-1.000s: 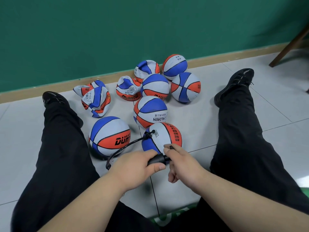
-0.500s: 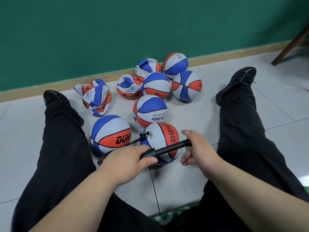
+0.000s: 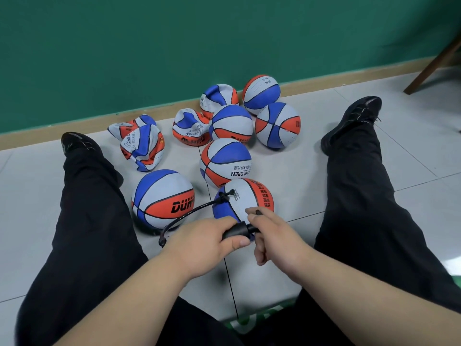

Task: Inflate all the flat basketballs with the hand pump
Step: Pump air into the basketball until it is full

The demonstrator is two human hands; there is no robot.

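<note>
Black hand pump (image 3: 238, 231) hosed to nearest round basketball (image 3: 245, 198); crumpled ones (image 3: 142, 146) behind.

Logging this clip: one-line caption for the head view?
Seated on the floor, left hand and right hand work a hand pump hosed to a basketball; crumpled balls wait.

Place: I see a plain indoor room, maybe a sports store
Signs: green wall (image 3: 149, 46), tiled floor (image 3: 411, 171), many basketballs (image 3: 225, 162)
</note>
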